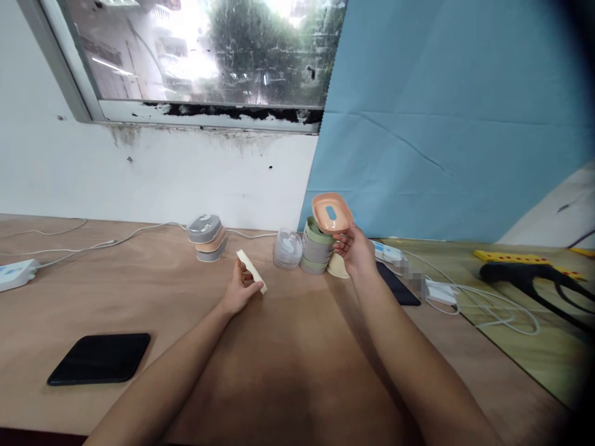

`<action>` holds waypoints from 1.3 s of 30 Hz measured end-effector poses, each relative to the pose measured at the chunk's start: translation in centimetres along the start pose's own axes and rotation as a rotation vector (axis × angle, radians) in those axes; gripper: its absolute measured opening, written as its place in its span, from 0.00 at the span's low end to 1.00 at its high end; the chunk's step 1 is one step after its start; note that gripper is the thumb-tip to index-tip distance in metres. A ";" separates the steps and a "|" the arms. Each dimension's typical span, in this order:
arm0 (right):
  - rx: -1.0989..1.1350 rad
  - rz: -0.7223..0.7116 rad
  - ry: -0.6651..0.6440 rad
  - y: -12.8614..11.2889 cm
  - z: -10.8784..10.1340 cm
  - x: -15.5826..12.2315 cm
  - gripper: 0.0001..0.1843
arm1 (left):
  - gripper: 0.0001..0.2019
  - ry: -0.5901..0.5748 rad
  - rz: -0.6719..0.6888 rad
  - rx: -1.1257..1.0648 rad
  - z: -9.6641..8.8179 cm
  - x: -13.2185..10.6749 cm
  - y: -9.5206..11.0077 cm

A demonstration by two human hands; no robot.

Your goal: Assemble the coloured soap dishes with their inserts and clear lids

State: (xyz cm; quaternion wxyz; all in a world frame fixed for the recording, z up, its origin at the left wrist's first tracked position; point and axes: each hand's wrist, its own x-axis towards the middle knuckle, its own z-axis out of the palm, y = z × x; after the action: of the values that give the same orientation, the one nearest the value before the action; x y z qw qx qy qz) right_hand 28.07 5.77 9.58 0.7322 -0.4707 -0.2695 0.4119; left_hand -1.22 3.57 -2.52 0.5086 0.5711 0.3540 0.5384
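Note:
My left hand (240, 290) is closed on a cream-coloured flat tray piece (251, 270), held tilted just above the wooden table (288, 347). My right hand (356, 251) grips an orange soap-dish-like tray (331, 212) with an oval hole, tipped toward me. It sits at the top of a stack of green and grey trays (316, 251). A cream piece (337, 266) lies beside the stack, under my right hand. A stack of clear lids (287, 249) stands just left of it.
A small stack of grey and orange trays (207, 237) stands at the back by the wall. A black phone (100, 358) lies front left, another dark device (398, 283) right. White power strips (16, 273) and cables (483, 303) run along the table.

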 end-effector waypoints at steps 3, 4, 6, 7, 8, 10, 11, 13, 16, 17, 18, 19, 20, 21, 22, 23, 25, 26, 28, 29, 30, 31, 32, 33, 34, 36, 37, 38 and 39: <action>-0.004 0.006 -0.006 0.2 0.0 0.1 0.14 | 0.47 0.003 -0.013 0.007 0.1 0.0 0.2; -0.011 0.005 -0.002 0.3 -0.1 0.1 0.14 | 0.47 0.004 -0.018 0.010 0.1 -0.1 0.2; -0.035 -0.016 0.020 0.7 -0.2 0.4 0.15 | 0.47 0.007 -0.022 0.012 0.1 -0.1 0.3; -0.046 -0.038 0.036 0.9 -0.3 0.5 0.14 | 0.47 0.008 -0.021 0.010 0.1 -0.1 0.3; -0.053 -0.071 0.059 1.1 -0.4 0.6 0.14 | 0.47 0.008 -0.021 0.008 0.1 -0.1 0.4; -0.058 -0.159 0.104 1.5 -0.6 0.8 0.12 | 0.47 0.005 -0.023 0.004 0.0 -0.1 0.3; -0.056 -0.204 0.124 1.7 -0.6 0.9 0.11 | 0.47 0.003 -0.025 0.003 0.0 0.0 0.3; -0.050 -0.280 0.152 1.8 -0.7 1.0 0.10 | 0.47 -0.001 -0.025 -0.001 0.0 0.0 0.2; -0.073 -0.360 0.162 1.7 -0.6 1.1 0.13 | 0.46 -0.018 -0.014 -0.019 0.0 0.0 0.2; -0.100 -0.399 0.169 1.6 -0.6 1.0 0.14 | 0.46 -0.023 -0.010 -0.027 0.0 0.0 0.2; -0.138 -0.451 0.178 1.6 -0.6 0.9 0.15 | 0.45 -0.028 -0.006 -0.034 0.1 0.0 0.2; -0.183 -0.515 0.191 1.6 -0.5 0.7 0.16 | 0.45 -0.031 -0.003 -0.039 0.1 0.0 0.2; -0.231 -0.590 0.195 1.8 -0.4 0.3 0.16 | 0.45 -0.033 0.001 -0.041 0.1 0.0 0.2; -0.284 -0.668 0.178 2.2 -0.3 -0.4 0.16 | 0.45 -0.035 0.005 -0.043 0.1 0.0 0.1; -0.342 -0.744 0.136 2.7 -0.1 -1.2 0.16 | 0.45 -0.036 0.008 -0.045 0.1 0.1 0.1; -0.400 -0.815 0.052 3.4 0.1 -2.2 0.15 | 0.45 -0.036 0.012 -0.047 0.1 0.1 -0.1; -0.578 -0.912 -0.256 5.4 0.6 -4.8 0.14 | 0.46 -0.023 0.021 -0.059 -0.1 0.3 -0.4; -0.666 -0.958 -0.437 6.6 1.0 -6.2 0.15 | 0.47 -0.010 0.028 -0.065 -0.2 0.3 -0.6; -0.835 -0.979 -0.735 8.9 1.6 -8.6 0.19 | 0.50 0.026 0.038 -0.064 -0.4 0.4 -1.0; -0.883 -0.954 -0.829 9.9 1.9 -9.6 0.19 | 0.51 0.043 0.039 -0.049 -0.5 0.4 -1.1; -0.907 -0.923 -0.870 10.7 2.2 -10.3 0.16 | 0.52 0.057 0.040 -0.027 -0.6 0.4 -1.2; -0.919 -0.903 -0.876 11.4 2.3 -10.8 0.12 | 0.53 0.069 0.042 -0.001 -0.6 0.4 -1.2; -0.918 -0.885 -0.857 11.8 2.5 -11.1 0.08 | 0.53 0.082 0.052 0.023 -0.6 0.4 -1.1; -0.910 -0.871 -0.824 11.9 2.5 -11.2 0.05 | 0.51 0.098 0.070 0.044 -0.5 0.3 -1.0; -0.897 -0.862 -0.782 11.9 2.5 -11.1 0.04 | 0.48 0.115 0.096 0.061 -0.4 0.3 -0.8; -0.851 -0.839 -0.699 11.2 2.4 -10.8 0.04 | 0.40 0.142 0.151 0.091 -0.2 0.2 -0.4; -0.817 -0.818 -0.660 10.7 2.4 -10.6 0.05 | 0.37 0.149 0.172 0.113 -0.1 0.1 -0.3; -0.774 -0.791 -0.618 9.9 2.4 -10.3 0.06 | 0.35 0.150 0.187 0.142 0.0 0.0 -0.2; -0.720 -0.759 -0.570 9.0 2.5 -10.0 0.07 | 0.34 0.147 0.197 0.176 0.1 -0.1 -0.1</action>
State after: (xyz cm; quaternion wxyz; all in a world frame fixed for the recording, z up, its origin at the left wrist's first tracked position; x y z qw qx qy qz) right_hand 17.83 0.34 2.34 0.5215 -0.4310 -0.7274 0.1143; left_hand -1.15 3.54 -2.67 0.3738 0.6046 0.3784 0.5930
